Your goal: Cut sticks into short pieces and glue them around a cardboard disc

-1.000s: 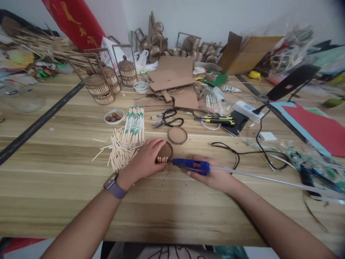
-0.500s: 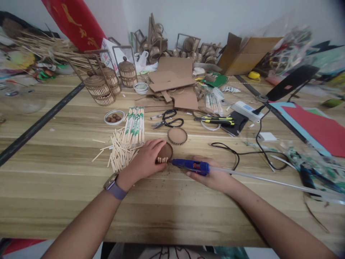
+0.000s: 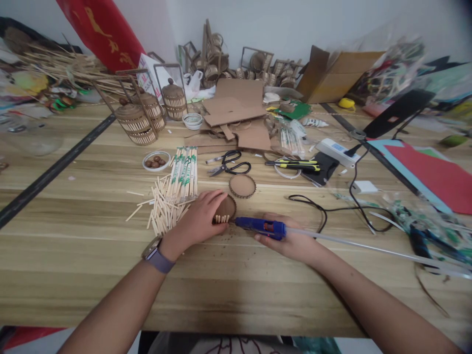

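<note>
My left hand (image 3: 202,216) grips the left side of a round brown cardboard piece (image 3: 225,206), thumb at its near edge. Several short sticks stand in a row along that near edge. Wrapped in my right hand (image 3: 291,241) is a blue glue gun (image 3: 261,226), a long clear glue stick coming out of its back. The gun's tip points left and meets the right side of the round piece, or nearly so. Just behind lies a second cardboard disc (image 3: 242,186) with a ridged rim. Loose sticks (image 3: 162,209) are heaped left of my left hand.
Black scissors (image 3: 236,164), a yellow cutter (image 3: 298,164) and a bowl of brown balls (image 3: 156,161) lie beyond my hands. Small lantern-like baskets (image 3: 136,123) stand at the back left. A black cable (image 3: 324,209) loops on the right. Cardboard sheets (image 3: 236,103) are stacked behind.
</note>
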Demonstrator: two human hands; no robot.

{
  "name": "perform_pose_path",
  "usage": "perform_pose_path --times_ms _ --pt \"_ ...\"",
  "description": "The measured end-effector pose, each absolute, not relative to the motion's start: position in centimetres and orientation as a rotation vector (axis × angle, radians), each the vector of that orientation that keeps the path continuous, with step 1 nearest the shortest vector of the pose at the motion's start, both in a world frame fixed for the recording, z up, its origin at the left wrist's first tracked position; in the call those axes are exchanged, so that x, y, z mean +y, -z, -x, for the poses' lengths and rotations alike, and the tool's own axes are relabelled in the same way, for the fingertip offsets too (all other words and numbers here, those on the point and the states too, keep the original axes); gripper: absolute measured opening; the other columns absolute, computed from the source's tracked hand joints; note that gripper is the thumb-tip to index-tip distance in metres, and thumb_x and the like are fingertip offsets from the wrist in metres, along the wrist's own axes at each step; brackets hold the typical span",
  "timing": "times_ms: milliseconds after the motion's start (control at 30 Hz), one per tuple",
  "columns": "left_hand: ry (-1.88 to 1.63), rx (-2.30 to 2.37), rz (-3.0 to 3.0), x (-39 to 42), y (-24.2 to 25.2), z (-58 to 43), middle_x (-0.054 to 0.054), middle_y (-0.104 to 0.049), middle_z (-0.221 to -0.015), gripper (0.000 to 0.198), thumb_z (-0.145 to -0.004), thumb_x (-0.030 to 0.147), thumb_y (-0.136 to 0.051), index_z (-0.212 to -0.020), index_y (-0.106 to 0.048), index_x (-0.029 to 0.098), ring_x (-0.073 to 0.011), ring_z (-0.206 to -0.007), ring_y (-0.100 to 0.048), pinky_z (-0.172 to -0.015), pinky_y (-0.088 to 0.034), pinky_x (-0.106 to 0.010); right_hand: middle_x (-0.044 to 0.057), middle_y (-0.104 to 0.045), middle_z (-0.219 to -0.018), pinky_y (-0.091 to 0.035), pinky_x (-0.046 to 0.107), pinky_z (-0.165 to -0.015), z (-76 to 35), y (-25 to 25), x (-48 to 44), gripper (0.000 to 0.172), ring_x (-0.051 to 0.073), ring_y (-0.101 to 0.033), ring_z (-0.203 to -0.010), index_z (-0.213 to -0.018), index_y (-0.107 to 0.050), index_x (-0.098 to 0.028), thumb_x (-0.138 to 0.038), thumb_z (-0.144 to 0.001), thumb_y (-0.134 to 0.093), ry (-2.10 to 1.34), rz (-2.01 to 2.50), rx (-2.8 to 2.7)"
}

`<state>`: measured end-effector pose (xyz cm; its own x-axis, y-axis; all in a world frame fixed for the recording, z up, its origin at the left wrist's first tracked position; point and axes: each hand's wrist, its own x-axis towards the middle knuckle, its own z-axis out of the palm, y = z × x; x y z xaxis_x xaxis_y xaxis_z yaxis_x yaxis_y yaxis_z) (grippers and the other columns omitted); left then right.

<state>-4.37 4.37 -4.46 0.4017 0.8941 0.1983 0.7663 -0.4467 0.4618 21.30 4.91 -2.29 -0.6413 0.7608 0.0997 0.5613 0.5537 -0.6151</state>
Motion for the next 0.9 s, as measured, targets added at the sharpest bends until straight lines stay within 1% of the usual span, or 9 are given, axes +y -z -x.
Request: perform_pose_path --times_ms 300,400,500,567,633,700,733,800,900 --pt "-0.589 1.371 -2.352 4.2 4.3 4.2 -0.019 -0.046 -0.146 0.073 -0.075 0.027 -0.069 -0.141 -0.04 0.014 -0.0325 -0.135 -0.042 -0.112 -0.035 -0.052 0.005 -0.071 -0.077 -0.052 0.031 -0.063 -21.7 2.3 5.8 0.029 0.022 -0.066 -0.071 -0.088 -0.068 -0.021 -0.048 -0.078 -0.064 -0.994 1.393 -2.061" --pt "-0.571 1.339 -2.343 4.1 4.1 4.4 -0.019 -0.036 -0.153 0.077 -0.078 0.025 -0.066 -0.147 -0.032 0.017 -0.0313 -0.141 -0.034 -0.117 -0.025 -0.053 0.003 -0.068 -0.066 -0.047 0.027 -0.05 -22.5 2.3 6.9 0.039 0.017 -0.06 -0.056 -0.08 -0.068 -0.019 -0.057 -0.07 -0.071 -1.293 1.539 -1.731" --pt "-0.617 1.279 -2.298 4.1 3.3 5.4 -0.019 -0.021 -0.159 0.094 -0.075 0.042 -0.074 -0.15 -0.023 0.02 -0.0343 -0.147 -0.018 -0.118 -0.017 -0.056 0.004 -0.065 -0.063 -0.045 0.023 -0.045 -23.3 1.8 7.8 0.046 0.012 -0.056 -0.05 -0.071 -0.066 -0.015 -0.059 -0.063 -0.078 -1.67 1.5 -1.393" --pt "-0.73 1.297 -2.216 4.1 2.3 6.3 -0.018 -0.02 -0.16 0.103 -0.069 0.056 -0.076 -0.15 -0.025 0.02 -0.036 -0.147 -0.017 -0.117 -0.021 -0.054 0.006 -0.068 -0.07 -0.051 0.024 -0.053 -23.8 1.4 8.3 0.047 0.013 -0.061 -0.058 -0.073 -0.066 -0.015 -0.055 -0.057 -0.084 -1.801 1.445 -1.267" --pt "-0.885 1.425 -2.082 4.2 1.1 7.3 -0.016 -0.039 -0.152 0.085 -0.074 0.058 -0.071 -0.143 -0.037 0.021 -0.0334 -0.139 -0.037 -0.111 -0.035 -0.049 0.006 -0.069 -0.072 -0.053 0.025 -0.059 -24.3 1.3 8.6 0.049 0.014 -0.063 -0.061 -0.074 -0.065 -0.016 -0.056 -0.054 -0.085 -1.818 1.429 -1.272" --pt "-0.984 1.675 -1.938 4.1 0.0 8.1 -0.01 -0.066 -0.123 0.046 -0.085 0.049 -0.061 -0.121 -0.059 0.021 -0.0265 -0.111 -0.062 -0.094 -0.049 -0.04 0.004 -0.066 -0.066 -0.05 0.025 -0.056 -24.7 1.3 8.9 0.051 0.013 -0.059 -0.057 -0.073 -0.064 -0.017 -0.063 -0.059 -0.079 -1.714 1.473 -1.454" --pt "-0.977 1.826 -1.888 4.1 -0.5 8.4 -0.007 -0.072 -0.104 0.031 -0.087 0.043 -0.057 -0.105 -0.066 0.02 -0.0233 -0.094 -0.067 -0.084 -0.052 -0.035 0.002 -0.065 -0.063 -0.047 0.025 -0.053 -24.9 1.4 9.0 0.051 0.013 -0.057 -0.055 -0.072 -0.064 -0.017 -0.066 -0.063 -0.074 -1.593 1.523 -1.597" --pt "-0.82 2.077 -1.876 4.1 -1.0 8.8 -0.003 -0.072 -0.076 0.022 -0.087 0.036 -0.055 -0.079 -0.068 0.02 -0.0202 -0.071 -0.065 -0.066 -0.049 -0.031 0.002 -0.065 -0.062 -0.043 0.025 -0.053 -25.3 1.5 9.1 0.051 0.013 -0.055 -0.055 -0.075 -0.067 -0.018 -0.069 -0.07 -0.065 -1.257 1.639 -1.877" --pt "-0.458 2.176 -2.033 4.0 -0.8 9.0 -0.004 -0.07 -0.071 0.021 -0.085 0.029 -0.056 -0.07 -0.068 0.02 -0.0215 -0.067 -0.062 -0.058 -0.043 -0.029 0.003 -0.068 -0.068 -0.042 0.027 -0.056 -25.6 1.8 9.3 0.05 0.016 -0.058 -0.059 -0.084 -0.07 -0.02 -0.067 -0.077 -0.056 -0.909 1.729 -2.084"
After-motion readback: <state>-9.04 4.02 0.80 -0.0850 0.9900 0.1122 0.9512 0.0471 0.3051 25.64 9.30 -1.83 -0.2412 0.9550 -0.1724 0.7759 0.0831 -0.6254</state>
